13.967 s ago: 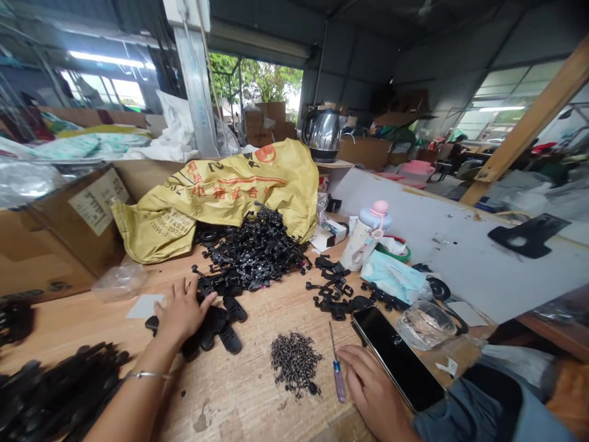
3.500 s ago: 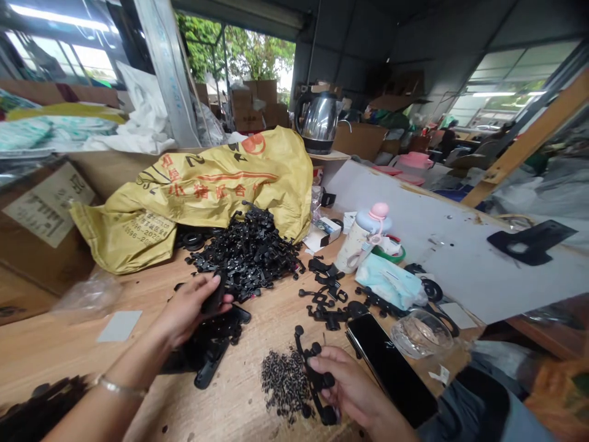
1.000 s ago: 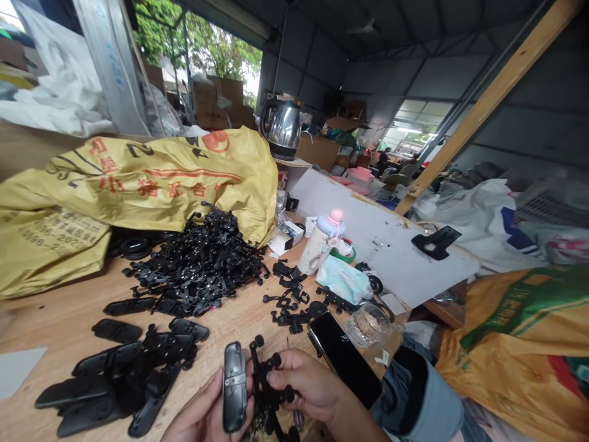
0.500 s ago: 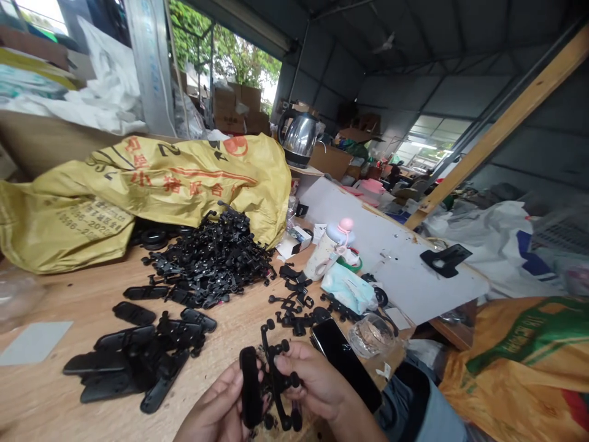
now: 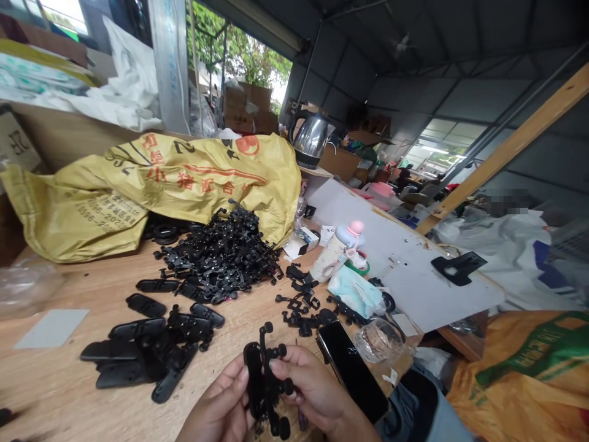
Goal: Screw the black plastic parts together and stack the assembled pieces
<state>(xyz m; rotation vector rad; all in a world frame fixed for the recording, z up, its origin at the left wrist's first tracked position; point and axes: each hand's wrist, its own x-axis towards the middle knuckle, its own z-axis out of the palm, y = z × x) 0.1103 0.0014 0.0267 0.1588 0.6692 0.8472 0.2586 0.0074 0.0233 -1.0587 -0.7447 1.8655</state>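
My left hand is closed around a long, rounded black plastic plate, the thumb pressing its near edge. Between the fingers of my right hand is a black plastic bracket with round-ended arms. Plate and bracket stand upright side by side, very close; whether they are joined I cannot tell. Left of my hands lies a loose heap of similar black plates. Farther back rises a large pile of small black bracket parts. Just right of my right hand rests a smartphone, screen dark.
A yellow sack lies behind the pile. To the right stand a drink bottle, a tissue pack and a clear glass bowl. A kettle stands behind. A grey card lies at left; an orange sack sits right.
My hands have come closer together, bringing the bracket up against the plate. The whole view has shifted slightly, so the table things appear farther right.
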